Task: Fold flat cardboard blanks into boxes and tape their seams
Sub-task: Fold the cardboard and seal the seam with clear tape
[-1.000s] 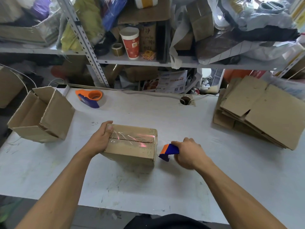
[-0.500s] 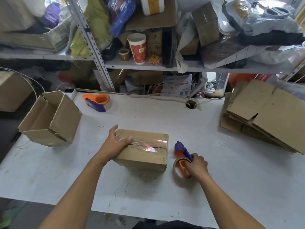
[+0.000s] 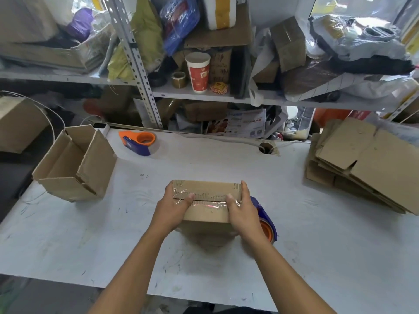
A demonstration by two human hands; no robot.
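In the middle of the white tabletop [image 3: 317, 257] sits the taped cardboard box [image 3: 205, 201], clear tape running along its top seam. Both hands are clamped on it: the left hand [image 3: 172, 207] wraps the left end with its thumb laid over the tape, and the right hand [image 3: 241, 209] grips the right end the same way, fingers curled round the far edge. Just beside the right hand, partly hidden behind it, a blue and orange tape dispenser [image 3: 266, 219] lies on the tabletop. A 2nd tape dispenser [image 3: 138, 141] sits near the back edge. An open box [image 3: 74, 164] stands off to the left, and a stack of flat cardboard blanks [image 3: 367, 162] is way over on the right.
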